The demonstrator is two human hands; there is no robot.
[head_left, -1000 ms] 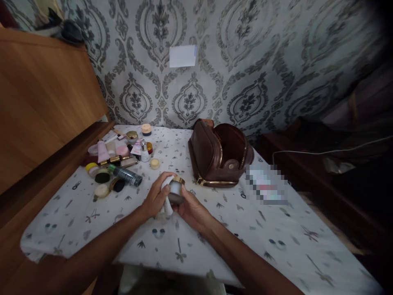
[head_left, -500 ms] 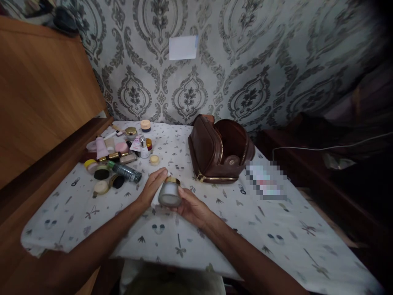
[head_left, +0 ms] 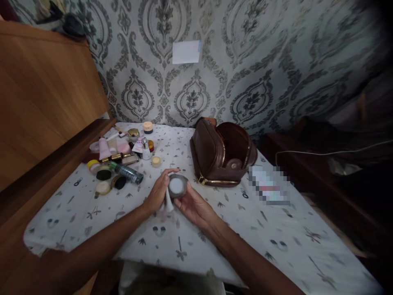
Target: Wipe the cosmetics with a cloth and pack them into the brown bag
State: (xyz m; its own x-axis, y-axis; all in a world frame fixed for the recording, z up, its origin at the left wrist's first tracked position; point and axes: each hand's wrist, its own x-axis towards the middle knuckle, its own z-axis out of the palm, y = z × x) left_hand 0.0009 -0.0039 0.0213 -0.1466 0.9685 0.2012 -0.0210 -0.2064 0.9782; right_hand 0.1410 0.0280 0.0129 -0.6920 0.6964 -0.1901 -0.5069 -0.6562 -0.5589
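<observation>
A round glass jar [head_left: 177, 185] is tilted so that its pale base faces me, above the front middle of the table. The fingers of my right hand [head_left: 196, 208] are closed on its right side and underside. On the left side, my left hand [head_left: 157, 192] holds a white cloth [head_left: 168, 203] against the jar, and the cloth hangs below it. The jar's lid is hidden. Beyond my hands, to the right, stands an open brown bag [head_left: 215, 153] with gold zips.
Cosmetics crowd the table's left side, among them a dark green bottle [head_left: 127, 172], a pink tube [head_left: 103, 148] and a small cream jar [head_left: 156, 162]. A blurred flat item [head_left: 268, 184] lies right of the bag. A wooden panel [head_left: 52, 82] rises at left.
The jar has turned from showing its side and gold lid to showing its base. My left hand and the cloth have shifted around it. The whole view has moved slightly.
</observation>
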